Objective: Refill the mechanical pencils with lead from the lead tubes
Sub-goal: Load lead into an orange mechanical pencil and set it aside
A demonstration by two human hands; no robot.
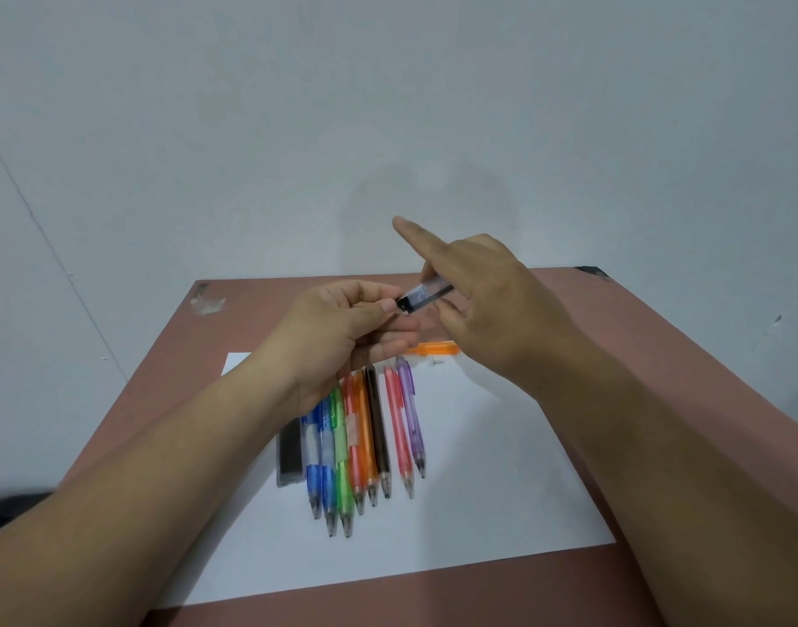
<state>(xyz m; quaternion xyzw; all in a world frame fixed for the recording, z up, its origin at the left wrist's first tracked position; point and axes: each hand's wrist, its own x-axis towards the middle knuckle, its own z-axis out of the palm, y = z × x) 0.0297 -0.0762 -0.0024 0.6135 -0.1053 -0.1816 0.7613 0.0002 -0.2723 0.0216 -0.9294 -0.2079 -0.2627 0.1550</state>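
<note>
Head view shows me a clear lead tube [426, 295] with a black end, held up above the desk [659, 355] between both hands. My left hand [342, 328] pinches the black end between thumb and curled fingers. My right hand [483, 300] grips the other end of the tube, with its index finger pointing straight out and up, away from the tube. Below the hands, a row of mechanical pencils [370, 445] lies side by side on a white sheet of paper [501, 491], tips toward me: blue, green, red, orange, brown, pink and purple. A second dark lead tube [290, 454] lies just beside the blue pencils on the left. An orange pencil [433, 349] lies crosswise beyond the row, partly hidden under my hands, with a small white piece [435, 362] near it.
</note>
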